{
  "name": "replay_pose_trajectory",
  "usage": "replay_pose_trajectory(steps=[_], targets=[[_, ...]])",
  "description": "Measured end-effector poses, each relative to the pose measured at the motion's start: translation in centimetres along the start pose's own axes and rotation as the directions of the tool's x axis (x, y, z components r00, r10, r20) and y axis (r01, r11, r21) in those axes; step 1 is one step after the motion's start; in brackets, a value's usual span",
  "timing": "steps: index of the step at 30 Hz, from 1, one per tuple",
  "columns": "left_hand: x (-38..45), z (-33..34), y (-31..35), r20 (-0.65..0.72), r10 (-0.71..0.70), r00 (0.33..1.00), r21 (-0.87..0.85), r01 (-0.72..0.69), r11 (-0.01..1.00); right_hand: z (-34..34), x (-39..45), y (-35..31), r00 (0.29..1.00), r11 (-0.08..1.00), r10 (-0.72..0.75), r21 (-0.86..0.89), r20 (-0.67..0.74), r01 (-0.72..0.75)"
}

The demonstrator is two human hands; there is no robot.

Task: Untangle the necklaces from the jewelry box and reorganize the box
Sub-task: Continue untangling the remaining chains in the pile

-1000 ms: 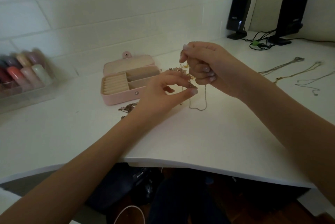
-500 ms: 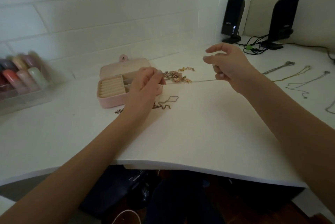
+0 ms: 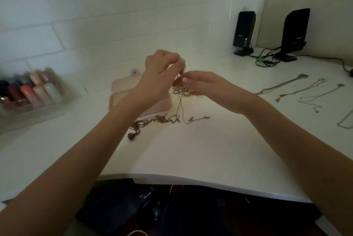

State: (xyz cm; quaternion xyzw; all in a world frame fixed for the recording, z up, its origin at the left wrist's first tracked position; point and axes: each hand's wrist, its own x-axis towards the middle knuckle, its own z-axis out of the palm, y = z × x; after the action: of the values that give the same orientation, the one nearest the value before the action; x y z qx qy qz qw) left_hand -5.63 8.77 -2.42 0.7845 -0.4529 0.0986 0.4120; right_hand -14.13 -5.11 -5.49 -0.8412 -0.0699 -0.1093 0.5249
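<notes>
Head view: left hand and right hand meet fingertip to fingertip, both pinching a thin chain that hangs to the table. Under the fingers lies a tangle of necklaces; the pink jewelry box sits just below the left wrist. Straightened necklaces lie well right of the right hand.
</notes>
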Motion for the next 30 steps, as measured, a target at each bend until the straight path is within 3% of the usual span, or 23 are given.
replay_pose_trajectory(steps=[2,5,7,9,11,14,16,19,23,26,28,30], targets=[[1.1,-0.2,0.6,-0.050,0.024,0.998,0.040,-0.022,0.999,0.2,0.0,0.1,1.000,0.996,-0.009,0.094,0.008,0.008],[1.9,-0.7,0.7,-0.233,0.022,0.972,0.018,-0.018,1.000,-0.9,0.2,0.0,0.999,0.933,0.040,0.358,-0.028,-0.028],[2.0,-1.1,0.9,-0.328,-0.043,0.944,-0.100,0.011,0.995,-2.0,0.1,0.2,0.996,0.901,0.071,0.431,-0.047,-0.044],[2.1,-1.5,1.3,-0.348,-0.147,0.926,-0.261,0.055,0.964,-2.4,-0.1,0.4,0.998,0.924,0.061,0.378,-0.017,-0.050],[2.2,-1.7,2.0,-0.268,-0.275,0.923,-0.512,0.105,0.852,-2.5,-0.5,0.8,0.996,0.955,0.079,0.282,0.045,-0.089],[2.3,-2.1,3.3,-0.112,-0.384,0.917,-0.820,0.133,0.557,-2.6,-0.8,1.0,0.978,0.972,0.138,0.165,0.159,-0.164],[2.5,-2.4,4.0,-0.101,-0.402,0.910,-0.889,0.099,0.448,-2.7,-1.0,0.8,0.962,0.968,0.169,0.145,0.215,-0.203],[3.1,-3.1,4.8,-0.148,-0.398,0.905,-0.915,0.027,0.402,-3.1,-1.2,0.7,0.941,0.955,0.198,0.163,0.275,-0.248],[4.1,-4.5,5.5,-0.222,-0.328,0.918,-0.875,-0.039,0.483,-3.3,-1.3,1.3,0.884,0.939,0.260,0.112,0.389,-0.326],[4.2,-4.4,5.5,-0.183,-0.234,0.955,-0.754,0.017,0.656,-3.4,-1.1,1.6,0.866,0.955,0.280,-0.029,0.414,-0.294],[3.9,-3.8,5.1,-0.057,-0.157,0.986,-0.615,0.090,0.783,-3.3,-1.0,1.5,0.944,0.973,0.221,-0.117,0.244,-0.198],[3.2,-3.1,4.7,0.126,-0.113,0.986,-0.439,0.158,0.884,-3.4,-0.8,1.0,0.996,0.995,0.075,-0.065,-0.055,-0.078]])
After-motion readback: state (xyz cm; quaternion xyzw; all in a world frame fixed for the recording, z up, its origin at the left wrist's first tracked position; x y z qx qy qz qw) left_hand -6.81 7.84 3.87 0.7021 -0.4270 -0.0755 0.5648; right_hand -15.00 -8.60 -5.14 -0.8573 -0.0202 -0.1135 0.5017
